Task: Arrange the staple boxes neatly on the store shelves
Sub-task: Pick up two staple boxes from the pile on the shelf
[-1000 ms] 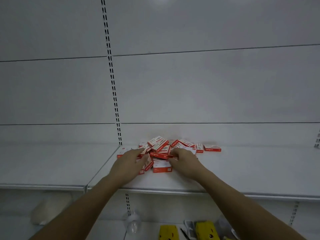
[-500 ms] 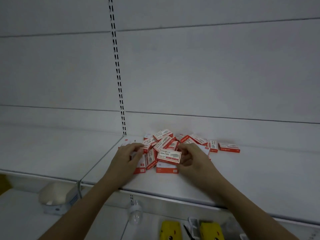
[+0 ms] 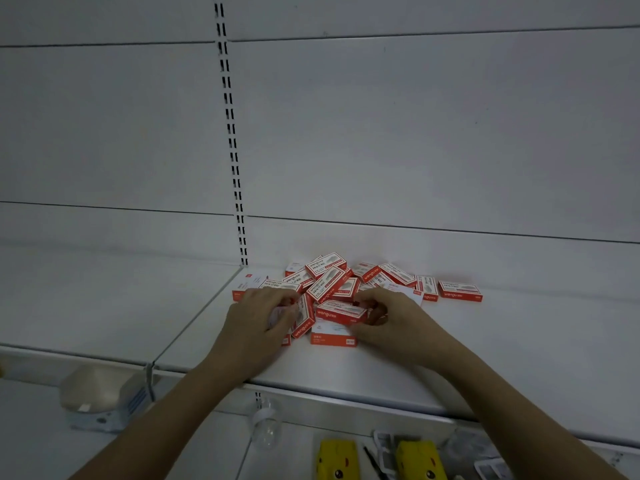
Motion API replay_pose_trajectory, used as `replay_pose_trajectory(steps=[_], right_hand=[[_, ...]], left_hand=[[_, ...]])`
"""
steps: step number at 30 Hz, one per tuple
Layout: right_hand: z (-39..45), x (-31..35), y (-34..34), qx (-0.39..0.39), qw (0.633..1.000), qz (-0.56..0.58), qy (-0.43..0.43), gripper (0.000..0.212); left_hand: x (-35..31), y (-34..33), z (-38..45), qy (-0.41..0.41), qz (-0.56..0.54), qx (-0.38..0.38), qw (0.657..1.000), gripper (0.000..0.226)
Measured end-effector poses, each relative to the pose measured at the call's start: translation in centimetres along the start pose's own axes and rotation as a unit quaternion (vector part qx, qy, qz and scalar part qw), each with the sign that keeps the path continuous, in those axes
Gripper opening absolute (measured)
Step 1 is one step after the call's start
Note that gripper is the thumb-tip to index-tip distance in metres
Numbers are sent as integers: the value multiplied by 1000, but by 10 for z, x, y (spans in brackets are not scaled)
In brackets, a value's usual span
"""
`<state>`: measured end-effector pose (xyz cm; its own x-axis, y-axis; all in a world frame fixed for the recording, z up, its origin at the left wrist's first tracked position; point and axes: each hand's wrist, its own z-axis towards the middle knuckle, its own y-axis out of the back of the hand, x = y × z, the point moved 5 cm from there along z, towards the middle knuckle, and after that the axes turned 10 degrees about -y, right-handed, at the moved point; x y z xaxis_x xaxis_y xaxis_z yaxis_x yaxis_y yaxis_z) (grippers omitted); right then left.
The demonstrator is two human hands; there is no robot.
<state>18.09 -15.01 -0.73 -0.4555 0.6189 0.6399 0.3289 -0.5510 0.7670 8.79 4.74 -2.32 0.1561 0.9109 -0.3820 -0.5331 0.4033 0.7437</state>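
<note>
A loose pile of several red and white staple boxes [image 3: 349, 282] lies on the white shelf [image 3: 485, 348], near its left end. My right hand [image 3: 391, 318] pinches one red box [image 3: 341, 313] at the front of the pile, holding it by its right end just above another box [image 3: 333, 336] that lies flat. My left hand [image 3: 258, 318] sits at the pile's left side with its fingers curled round a box there, most of which is hidden under the hand. One box [image 3: 460, 291] lies apart at the far right.
A slotted upright [image 3: 230, 133] runs up the back wall left of the pile. A second shelf [image 3: 86, 306] adjoins on the left. On the shelf below are two yellow items [image 3: 337, 460], a clear bottle [image 3: 265, 424] and a beige device [image 3: 97, 393].
The view has tilted down and closer to the shelf. My right hand has picked a box from the pile's front and turned it so its red side faces me. My left hand stays on the left boxes.
</note>
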Motion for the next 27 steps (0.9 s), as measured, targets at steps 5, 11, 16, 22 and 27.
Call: replay_pose_trajectory(steps=[5, 11, 16, 22, 27], right_hand=[[6, 9, -3, 37, 999, -15, -37, 43], [18, 21, -10, -15, 996, -64, -60, 30], [4, 8, 16, -56, 997, -35, -45, 43], [-8, -12, 28, -51, 996, 39, -59, 46], [-18, -17, 28, -23, 995, 75, -58, 42]], left_hand=[[-9, 11, 0, -37, -26, -70, 997, 49], [-34, 4, 6, -75, -77, -47, 993, 23], [-51, 1, 13, -75, -66, 49, 994, 23], [-56, -15, 20, -58, 53, 245, 966, 62], [-60, -21, 30, -69, 118, 278, 951, 57]])
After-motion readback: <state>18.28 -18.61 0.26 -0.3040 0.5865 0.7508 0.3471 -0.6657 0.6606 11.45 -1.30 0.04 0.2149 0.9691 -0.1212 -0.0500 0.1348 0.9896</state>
